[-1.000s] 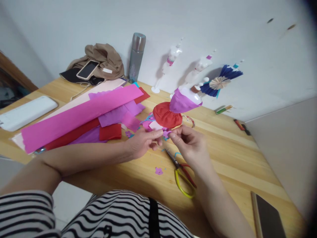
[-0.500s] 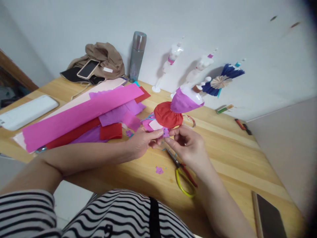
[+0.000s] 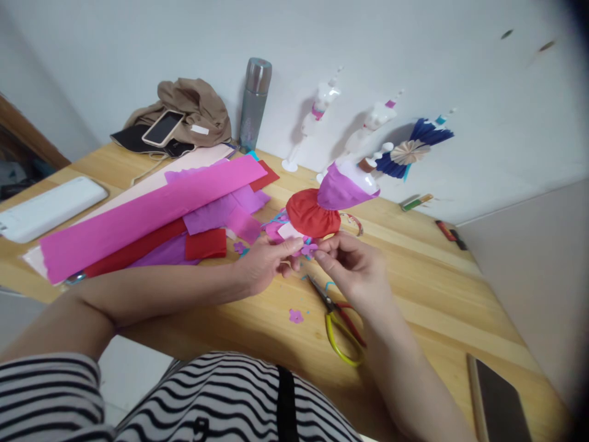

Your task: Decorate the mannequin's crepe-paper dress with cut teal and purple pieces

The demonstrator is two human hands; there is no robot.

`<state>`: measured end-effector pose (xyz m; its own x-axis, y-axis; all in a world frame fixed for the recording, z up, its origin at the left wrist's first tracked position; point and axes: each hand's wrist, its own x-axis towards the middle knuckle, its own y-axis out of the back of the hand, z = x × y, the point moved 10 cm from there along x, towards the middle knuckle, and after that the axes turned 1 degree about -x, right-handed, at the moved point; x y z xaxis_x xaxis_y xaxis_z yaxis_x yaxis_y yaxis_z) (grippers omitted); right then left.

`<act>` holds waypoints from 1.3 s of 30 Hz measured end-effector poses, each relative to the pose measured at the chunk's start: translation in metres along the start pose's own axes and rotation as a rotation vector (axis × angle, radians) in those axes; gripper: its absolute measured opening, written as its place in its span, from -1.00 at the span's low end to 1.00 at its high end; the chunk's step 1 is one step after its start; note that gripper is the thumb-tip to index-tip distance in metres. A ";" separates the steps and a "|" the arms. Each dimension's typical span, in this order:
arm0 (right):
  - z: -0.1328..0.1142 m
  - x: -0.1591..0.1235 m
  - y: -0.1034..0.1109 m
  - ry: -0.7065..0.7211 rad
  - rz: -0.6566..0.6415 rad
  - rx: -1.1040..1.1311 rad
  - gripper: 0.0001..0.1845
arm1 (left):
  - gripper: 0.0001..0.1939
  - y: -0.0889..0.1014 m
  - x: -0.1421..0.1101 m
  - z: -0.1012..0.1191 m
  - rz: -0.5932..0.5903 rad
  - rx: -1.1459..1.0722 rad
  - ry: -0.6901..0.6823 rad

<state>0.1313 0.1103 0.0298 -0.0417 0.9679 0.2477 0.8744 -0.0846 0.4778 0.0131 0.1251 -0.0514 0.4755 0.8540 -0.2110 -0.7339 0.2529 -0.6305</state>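
Pinching a purple flower cutout from either side, your left hand and right hand, nearly closed, sit near the scissors.

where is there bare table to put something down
Bare wood runs from the right hand to the side wall, between the red thing and the dark flat thing. Crowded: the left, with colored sheets, and around the scissors.

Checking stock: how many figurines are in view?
4: one white figurine, another to its right, one in blue farther right, one in purple and red near the right hand.
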 end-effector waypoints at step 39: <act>-0.037 -0.007 0.002 0.373 0.185 -0.466 -0.89 | -0.66 0.001 0.000 -0.004 0.009 -0.054 0.035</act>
<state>0.1155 0.0943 0.0600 -0.1492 0.7867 0.5990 0.5841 -0.4187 0.6954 0.0141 0.1233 -0.0553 0.4863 0.8394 -0.2426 -0.7115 0.2193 -0.6676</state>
